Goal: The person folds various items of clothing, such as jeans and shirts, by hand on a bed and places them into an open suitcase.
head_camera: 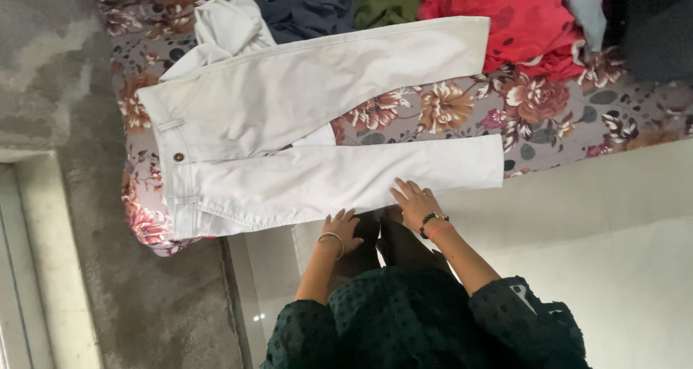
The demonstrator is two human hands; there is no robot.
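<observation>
Here, both hands (379, 214) on white trousers (303, 145)

Soft even indoor light, faint shadows; slight overall blur, glare spots on floor (254, 317)

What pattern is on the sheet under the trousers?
Large flowers on a grey-mauve bed sheet, under the white trousers; head view.

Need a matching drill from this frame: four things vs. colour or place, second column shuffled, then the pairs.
Things:
1. trousers
2. bedsheet
3. crumpled garment
4. right hand

Descriptions:
A. red, at the far side of the bed
B. flat on the near trouser leg
C. white, spread out flat
D. floral print

Pairs: 1-C, 2-D, 3-A, 4-B
</observation>
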